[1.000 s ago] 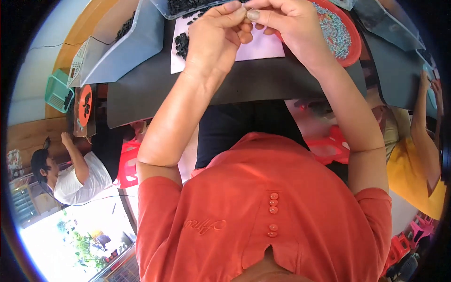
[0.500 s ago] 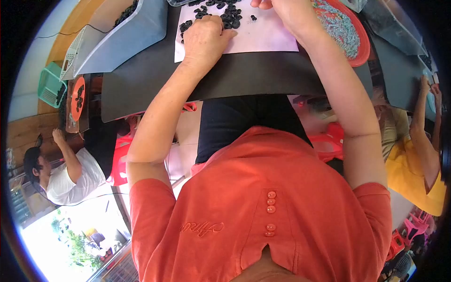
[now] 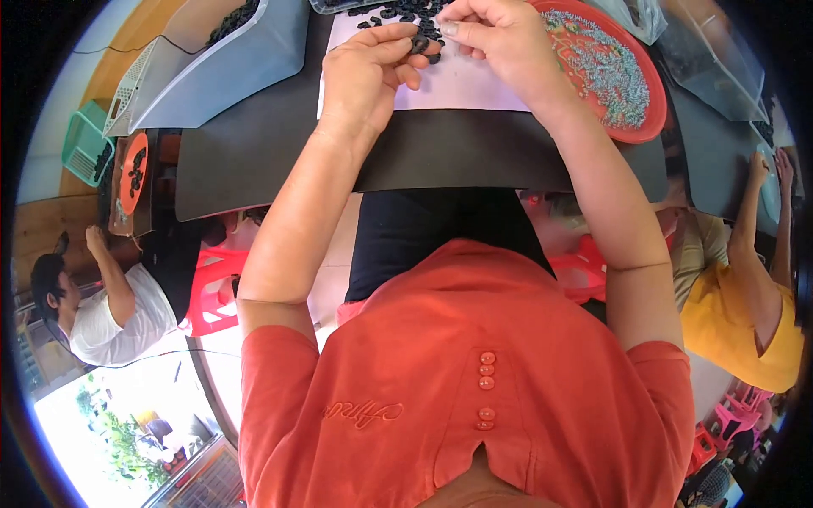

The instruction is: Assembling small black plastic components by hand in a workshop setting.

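Observation:
My left hand (image 3: 364,72) is raised over a white sheet (image 3: 461,95) and grips a small round black part (image 3: 419,44) between thumb and fingers. Close to it on the right, my right hand (image 3: 504,38) is closed in a pinch, thumb against forefinger; what sits between those fingertips is too small to make out. Behind the hands, many loose small black parts (image 3: 408,7) lie scattered on the sheet. Beside my right forearm is a round red tray (image 3: 657,110) holding a spread of tiny blue-grey pieces (image 3: 611,72).
A grey bin (image 3: 246,80) with black parts stands at the left of the dark table (image 3: 457,152). At the right is a clear plastic bin (image 3: 711,63). People in white (image 3: 127,313) and yellow (image 3: 737,313) sit either side. A green basket (image 3: 80,140) is far left.
My left hand has lifted from the black parts with one in its fingers. My right hand has come left and nearer, toward the left hand.

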Demonstrator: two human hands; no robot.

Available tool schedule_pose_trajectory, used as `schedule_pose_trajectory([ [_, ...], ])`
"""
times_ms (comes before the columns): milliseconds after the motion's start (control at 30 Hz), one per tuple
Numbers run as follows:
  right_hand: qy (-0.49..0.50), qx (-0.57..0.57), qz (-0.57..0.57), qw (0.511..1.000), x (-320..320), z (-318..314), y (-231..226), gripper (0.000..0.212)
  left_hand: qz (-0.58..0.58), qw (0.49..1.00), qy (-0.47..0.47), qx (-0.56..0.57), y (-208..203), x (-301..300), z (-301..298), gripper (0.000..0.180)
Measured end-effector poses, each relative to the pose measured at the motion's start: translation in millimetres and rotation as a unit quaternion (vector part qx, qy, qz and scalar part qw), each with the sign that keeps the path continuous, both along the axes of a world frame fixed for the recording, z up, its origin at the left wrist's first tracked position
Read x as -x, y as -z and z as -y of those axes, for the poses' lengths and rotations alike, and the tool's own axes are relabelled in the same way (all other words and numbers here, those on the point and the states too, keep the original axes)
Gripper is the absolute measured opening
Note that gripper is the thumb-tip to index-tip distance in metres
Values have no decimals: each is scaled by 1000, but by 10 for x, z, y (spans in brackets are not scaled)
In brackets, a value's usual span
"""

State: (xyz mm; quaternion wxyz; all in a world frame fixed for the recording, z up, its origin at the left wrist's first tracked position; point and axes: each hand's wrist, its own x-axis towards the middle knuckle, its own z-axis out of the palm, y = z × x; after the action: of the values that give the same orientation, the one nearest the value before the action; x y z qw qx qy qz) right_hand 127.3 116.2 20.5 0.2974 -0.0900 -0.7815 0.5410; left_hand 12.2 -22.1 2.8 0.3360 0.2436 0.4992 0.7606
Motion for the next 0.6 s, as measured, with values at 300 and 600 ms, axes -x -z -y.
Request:
schedule_pose_trajectory([
  [300, -5, -91, -45, 995, 26, 3, 69, 8, -26, 999, -14, -13, -29, -141, -37, 21],
  [600, 39, -271, -157, 949, 25, 200, -65, 11, 31, 998, -33, -45, -11, -98, -58, 20],
])
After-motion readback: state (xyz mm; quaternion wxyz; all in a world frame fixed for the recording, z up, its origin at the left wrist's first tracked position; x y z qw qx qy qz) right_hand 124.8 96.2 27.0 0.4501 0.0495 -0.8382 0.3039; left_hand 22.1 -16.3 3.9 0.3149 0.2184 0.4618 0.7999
